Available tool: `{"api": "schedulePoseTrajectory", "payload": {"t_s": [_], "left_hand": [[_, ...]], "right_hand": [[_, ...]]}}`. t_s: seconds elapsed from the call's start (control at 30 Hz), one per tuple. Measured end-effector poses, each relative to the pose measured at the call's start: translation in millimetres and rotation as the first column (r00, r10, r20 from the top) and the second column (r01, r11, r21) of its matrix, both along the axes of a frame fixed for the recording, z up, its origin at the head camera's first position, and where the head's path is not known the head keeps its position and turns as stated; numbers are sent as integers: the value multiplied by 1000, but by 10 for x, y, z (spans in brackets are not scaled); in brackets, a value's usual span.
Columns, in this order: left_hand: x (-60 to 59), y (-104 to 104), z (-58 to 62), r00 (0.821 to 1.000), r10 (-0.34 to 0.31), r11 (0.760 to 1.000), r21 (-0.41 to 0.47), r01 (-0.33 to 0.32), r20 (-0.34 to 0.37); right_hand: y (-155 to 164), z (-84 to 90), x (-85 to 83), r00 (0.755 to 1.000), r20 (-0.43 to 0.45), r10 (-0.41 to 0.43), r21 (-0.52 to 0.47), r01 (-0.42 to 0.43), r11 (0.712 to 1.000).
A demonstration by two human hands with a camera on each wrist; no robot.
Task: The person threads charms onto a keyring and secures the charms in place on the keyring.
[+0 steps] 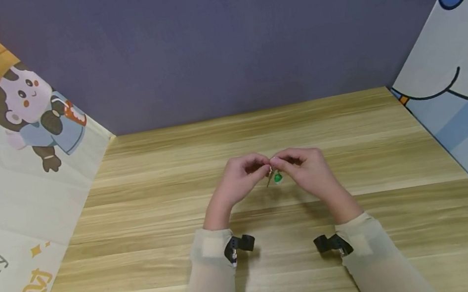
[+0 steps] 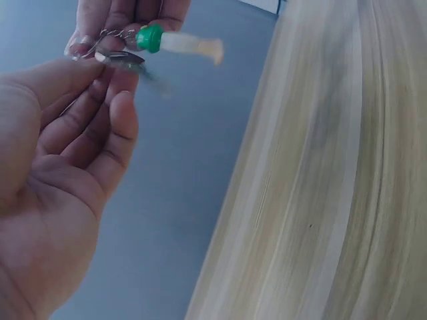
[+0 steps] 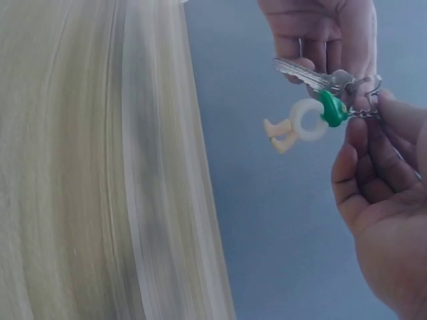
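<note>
Above the middle of the table, both hands meet fingertip to fingertip over a small bunch of keys. My left hand (image 1: 244, 178) pinches the metal key ring (image 3: 371, 85) beside the head of a silver key (image 3: 300, 71). With thumb and forefinger, my right hand (image 1: 307, 169) pinches the chain end of a keychain (image 3: 330, 109). Its charm has a green top, a white ring and two pale little feet, and dangles below the fingers. In the left wrist view the keys (image 2: 124, 59) and charm are partly blurred. The fingertips hide part of the ring.
The wood-grain table (image 1: 180, 273) lies under both arms. A dark blue-grey panel (image 1: 237, 40) stands along the back edge. Cartoon-printed panels flank the left (image 1: 58, 205) and right (image 1: 443, 101) sides. Each sleeve carries a black wrist camera.
</note>
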State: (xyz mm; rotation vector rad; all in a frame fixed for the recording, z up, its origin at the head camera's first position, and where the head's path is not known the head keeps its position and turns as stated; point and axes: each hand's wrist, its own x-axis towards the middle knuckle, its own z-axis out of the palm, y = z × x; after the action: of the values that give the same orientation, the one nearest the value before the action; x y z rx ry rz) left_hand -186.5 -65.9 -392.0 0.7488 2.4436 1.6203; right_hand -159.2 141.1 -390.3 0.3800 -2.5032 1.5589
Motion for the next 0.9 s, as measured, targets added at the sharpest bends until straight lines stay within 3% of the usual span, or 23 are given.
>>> {"api": "schedulePoseTrajectory", "payload": {"t_s": [0.17,0.33,0.5,0.73,0.9], "left_hand": [[10,19,-10,999,32,997,62,-34,44],[19,0,-20,991,-9,988,155,-12,131],[19,-16,-23,988,-10,987,163,-15,153],[2,-7,1,995,97,993,70,-97,-2],[10,-14,27,988,146,989,37,-144,-46]], "right_hand": [[-34,-5,-4,999,23,-35,-40,35,999],[-66,-5,9,996,-17,-89,-37,89,995],[-84,-1,19,995,-54,-81,1,81,997],[-87,-39,2,999,26,22,37,-23,999],[-80,-37,-1,995,53,80,65,-83,994]]}}
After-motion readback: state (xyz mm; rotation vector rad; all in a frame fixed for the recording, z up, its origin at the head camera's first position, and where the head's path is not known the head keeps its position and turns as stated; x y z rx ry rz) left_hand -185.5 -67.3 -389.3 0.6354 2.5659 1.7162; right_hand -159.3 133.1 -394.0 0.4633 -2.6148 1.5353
